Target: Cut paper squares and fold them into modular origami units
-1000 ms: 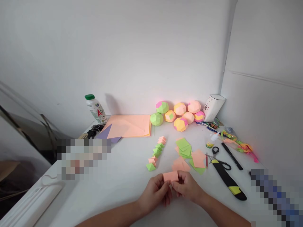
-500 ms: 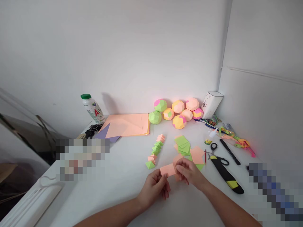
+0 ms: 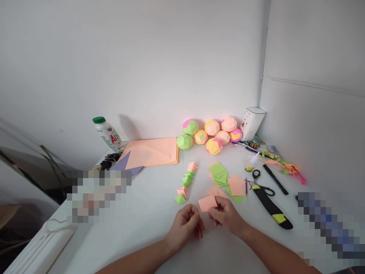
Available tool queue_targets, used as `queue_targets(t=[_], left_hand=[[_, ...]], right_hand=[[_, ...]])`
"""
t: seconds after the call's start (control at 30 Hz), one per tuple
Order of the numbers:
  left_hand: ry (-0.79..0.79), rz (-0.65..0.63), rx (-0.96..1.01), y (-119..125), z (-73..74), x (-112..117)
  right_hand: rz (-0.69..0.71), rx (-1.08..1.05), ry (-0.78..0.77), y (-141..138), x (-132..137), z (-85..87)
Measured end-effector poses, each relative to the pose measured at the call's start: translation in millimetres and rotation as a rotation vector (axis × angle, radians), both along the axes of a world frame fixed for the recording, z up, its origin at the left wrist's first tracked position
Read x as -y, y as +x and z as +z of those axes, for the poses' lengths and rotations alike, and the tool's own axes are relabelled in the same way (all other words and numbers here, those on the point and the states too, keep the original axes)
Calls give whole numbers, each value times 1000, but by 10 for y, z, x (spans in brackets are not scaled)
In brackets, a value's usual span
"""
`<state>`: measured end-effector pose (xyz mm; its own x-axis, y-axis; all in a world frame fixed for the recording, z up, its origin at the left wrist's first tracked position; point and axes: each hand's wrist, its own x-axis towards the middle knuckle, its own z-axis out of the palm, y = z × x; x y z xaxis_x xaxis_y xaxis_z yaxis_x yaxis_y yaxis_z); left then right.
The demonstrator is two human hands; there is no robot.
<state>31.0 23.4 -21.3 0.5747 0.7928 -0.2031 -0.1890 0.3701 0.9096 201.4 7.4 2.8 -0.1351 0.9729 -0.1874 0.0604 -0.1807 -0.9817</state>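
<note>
My right hand [image 3: 225, 214] pinches a folded salmon-pink paper [image 3: 207, 204] at its right end, thumb in front. Just left of the paper, my left hand [image 3: 187, 220] is curled closed, its thumb against the fingers and no paper showing in it. Beyond my left hand runs a row of small folded green and pink paper pieces [image 3: 188, 178]. Past my right hand lie loose green paper squares [image 3: 220, 176] and pink paper squares [image 3: 236, 185].
Faceted paper balls [image 3: 213, 146] sit against the wall. Rightward are scissors [image 3: 267, 191], a black-and-yellow cutter [image 3: 270, 207], a black pen [image 3: 275, 179] and a glue bottle [image 3: 252, 161]. Pink sheets [image 3: 154, 152] and a white bottle [image 3: 110, 135] are at the left back.
My left hand has let go of the pink paper, which is now only in my right hand and tilted slightly. The view has shifted a little.
</note>
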Motion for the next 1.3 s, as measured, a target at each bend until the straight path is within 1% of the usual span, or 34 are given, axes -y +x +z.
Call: queue_targets(t=[0.07,0.13,0.23,0.3,0.4,0.53,0.67,0.77,0.9,1.0,1.13,1.2,1.3], left_hand=[[-27,24,74,-9,11,-13],[-26,22,130,-14,24,-29],[14,-24,92,-8,32,-45],[33,-39,42,4,28,-49],[21,-12,18,23,20,-48],[12,12,16,33,17,-50],[-11,32,14,32,21,-57],[-17,20,15,28,25,-65],[0,-5,17,18,38,-73],[-6,-21,45,4,52,-74],[-15,-28,132,-11,60,-73],[-24,-20,131,-13,62,-73],[-41,6,110,-11,66,-75]], right_hand=[[-17,18,32,10,0,7],[-5,91,94,6,13,6],[15,230,187,-16,40,-8],[16,272,206,-26,44,-17],[5,231,189,-22,25,-15],[13,134,122,0,-4,4],[22,109,89,13,-6,24],[26,106,76,15,-1,46],[11,51,67,9,0,74],[-5,57,97,4,-2,75],[-2,114,193,-6,-4,59],[5,130,238,-11,-5,52],[-6,138,252,-15,-7,45]])
